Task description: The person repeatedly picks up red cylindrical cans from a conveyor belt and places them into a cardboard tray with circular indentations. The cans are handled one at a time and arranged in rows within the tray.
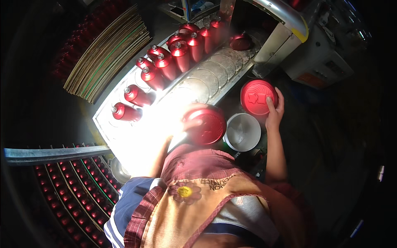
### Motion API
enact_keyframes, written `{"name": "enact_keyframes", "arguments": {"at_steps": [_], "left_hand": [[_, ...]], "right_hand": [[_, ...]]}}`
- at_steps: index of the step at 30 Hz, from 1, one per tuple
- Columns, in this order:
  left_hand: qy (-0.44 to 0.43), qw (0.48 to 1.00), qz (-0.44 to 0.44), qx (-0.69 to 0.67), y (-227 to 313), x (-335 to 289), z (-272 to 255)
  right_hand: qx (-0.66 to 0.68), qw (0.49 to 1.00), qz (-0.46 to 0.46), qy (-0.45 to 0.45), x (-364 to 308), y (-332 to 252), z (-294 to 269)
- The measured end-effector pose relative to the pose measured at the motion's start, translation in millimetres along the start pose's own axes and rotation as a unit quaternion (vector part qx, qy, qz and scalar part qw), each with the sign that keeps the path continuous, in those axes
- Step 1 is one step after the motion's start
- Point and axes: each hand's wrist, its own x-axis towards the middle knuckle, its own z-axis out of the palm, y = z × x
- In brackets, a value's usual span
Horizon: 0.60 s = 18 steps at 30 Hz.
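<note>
My right hand [274, 110] grips the rim of a round red disc-shaped piece [253, 91] with a raised pattern. Its thumb lies over the face and the fingers go round the outer edge. My left hand [191, 124], washed out by glare, is on a second round red piece [210, 129] in front of my apron; its fingers reach over the face. Between the two pieces stands a white bucket [243, 132], with something pale inside. Whether either red piece has a neck underneath is hidden.
Beyond my hands runs a conveyor [209, 76] of round plates, bearing several glossy red bottles [180, 56]. A metal machine frame [275, 45] rises at its far right end. Racks of red bottles [72, 194] stand at lower left, below a metal rail [53, 153]. Stacked boards [109, 53] lie upper left.
</note>
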Motion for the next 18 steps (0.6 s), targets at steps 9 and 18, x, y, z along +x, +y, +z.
{"name": "enact_keyframes", "arguments": {"at_steps": [9, 18], "left_hand": [[-0.024, 0.936, 0.204, 0.285, -49, 110, -73], [-0.103, 0.943, 0.183, 0.260, -100, 176, -83]], "right_hand": [[-0.228, 0.935, -0.134, -0.238, 75, 73, 180], [-0.385, 0.882, -0.139, -0.232, 116, 132, 211]]}}
